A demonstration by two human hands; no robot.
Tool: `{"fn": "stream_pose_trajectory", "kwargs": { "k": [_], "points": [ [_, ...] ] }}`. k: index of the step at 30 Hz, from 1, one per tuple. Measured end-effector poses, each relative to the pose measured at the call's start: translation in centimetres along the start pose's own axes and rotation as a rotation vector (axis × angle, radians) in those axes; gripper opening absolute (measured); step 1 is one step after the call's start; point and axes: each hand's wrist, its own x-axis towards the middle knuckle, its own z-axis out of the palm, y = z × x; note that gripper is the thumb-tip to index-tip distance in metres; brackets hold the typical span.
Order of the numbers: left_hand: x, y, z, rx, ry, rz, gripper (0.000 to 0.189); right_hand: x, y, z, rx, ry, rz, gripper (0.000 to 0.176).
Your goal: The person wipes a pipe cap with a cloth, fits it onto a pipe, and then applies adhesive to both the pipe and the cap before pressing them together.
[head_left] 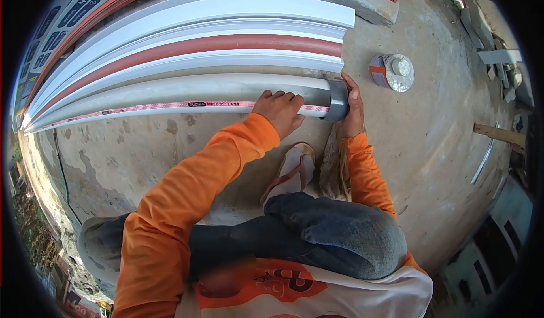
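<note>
A long white plastic pipe (226,91) with a pink printed stripe lies across the view. A grey pipe fitting (338,98) sits around its right end. My left hand (279,113) has its fingers curled against the near side of the pipe, a short way left of the fitting. At the pipe's end, my right hand (353,105) is pressed around the outer edge of the fitting, the thumb and fingers bent over it. The fitting's open or closed end face is hidden by that hand.
White plastic profiles (255,12) and a reddish-brown pipe (238,43) lie beyond the white pipe. A lidded can (392,72) stands on the concrete floor to the right. Near my sandalled foot lies a brown cloth (335,168). A concrete block (365,3) rests at the back.
</note>
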Motion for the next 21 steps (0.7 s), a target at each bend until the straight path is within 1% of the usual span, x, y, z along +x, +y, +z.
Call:
{"fn": "stream_pose_trajectory", "kwargs": {
  "k": [4, 6, 7, 9, 13, 15, 17, 21],
  "points": [
    [-0.6, -0.1, 0.0, -0.054, 0.026, 0.022, 0.03, -0.6, 0.1, 1.5, 0.051, 0.007, 0.006, 0.065],
    [-0.8, 0.1, -0.2, -0.035, 0.035, 0.057, 0.032, -0.6, 0.0, 1.9, 0.114, 0.077, 0.022, 0.061],
    [-1.0, 0.4, 0.0, -0.052, 0.049, 0.04, 0.032, -0.6, 0.0, 2.1, 0.095, 0.058, 0.027, 0.061],
    [-1.3, 0.8, 0.1, -0.019, 0.055, 0.009, 0.033, -0.5, 0.2, 2.5, 0.236, 0.135, 0.075, 0.058],
    [-1.6, 1.0, 0.2, -0.026, 0.035, 0.028, 0.034, -1.2, -0.6, 2.9, 0.262, 0.179, 0.114, 0.055],
    [-1.9, 1.0, 0.6, -0.052, 0.066, 0.027, 0.034, -1.3, -0.5, 3.0, 0.298, 0.193, 0.092, 0.048],
    [-1.8, 1.0, 0.8, -0.056, 0.072, 0.026, 0.032, -1.3, -0.5, 3.1, 0.287, 0.213, 0.081, 0.047],
    [-1.7, 1.3, 1.1, -0.013, 0.094, -0.016, 0.027, -1.4, -1.0, 3.3, 0.329, 0.231, 0.148, 0.048]
  ]
}}
